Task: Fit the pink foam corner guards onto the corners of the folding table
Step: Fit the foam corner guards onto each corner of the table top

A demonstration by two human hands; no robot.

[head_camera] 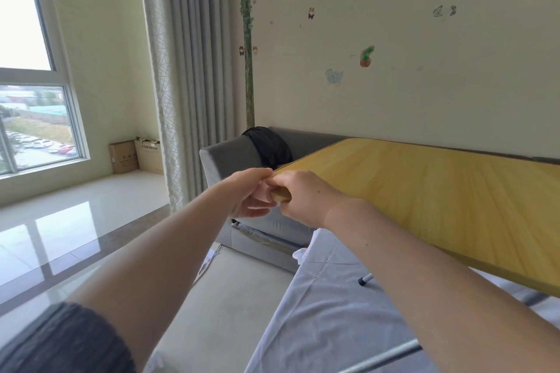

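1. Left hand (247,194) pinches the pink corner guard (261,193) against the near-left table corner (280,194).
2. Right hand (303,195) clamps the folding table (424,191) edge.
3. Risk: uneven pressure may seat the guard crooked, or the tilted tabletop may shift.

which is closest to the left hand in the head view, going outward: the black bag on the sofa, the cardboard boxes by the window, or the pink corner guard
From the left hand:
1. pink corner guard, in its fingers at the table corner
2. black bag, just behind, on the grey sofa
3. cardboard boxes, far left by the window
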